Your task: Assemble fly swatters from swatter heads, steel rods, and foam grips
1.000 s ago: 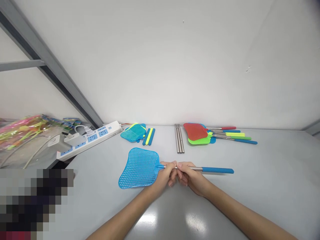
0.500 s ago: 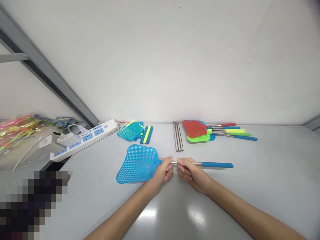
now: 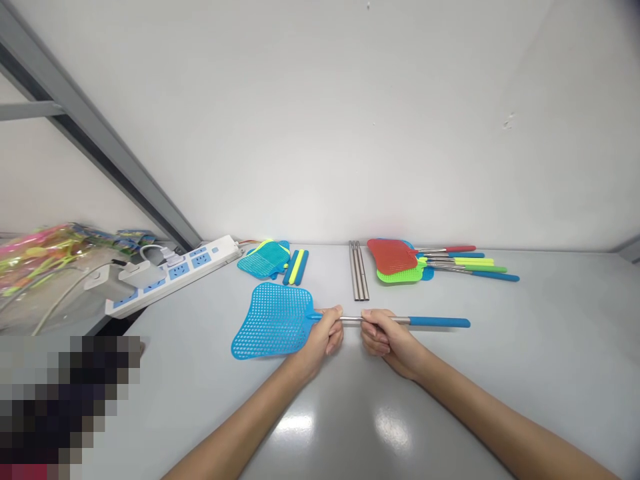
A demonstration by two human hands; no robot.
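Both hands hold one blue fly swatter (image 3: 275, 320) level above the near part of the table. My left hand (image 3: 325, 337) is closed around its thin metal rod, close to the perforated head. Farther right on the rod, my right hand (image 3: 387, 337) is closed too, beside the blue grip (image 3: 440, 322). A stretch of bare rod shows between the hands. Behind the swatter lie several metal tubes (image 3: 359, 273) side by side. To their right is a pile of fly swatters with red (image 3: 393, 257) and green heads on view and colored handles pointing right.
Loose swatter heads (image 3: 265, 260) and blue and yellow grips (image 3: 296, 267) lie at the back left. A white power strip (image 3: 175, 277) with plugs and cables runs along the left edge. Plastic-bagged items (image 3: 45, 267) sit beyond it. A wall rises behind the table (image 3: 500, 373).
My hands have moved apart along the rod, so more bare metal shows between them. The swatter sits slightly higher in view, and the camera view has shifted a little.
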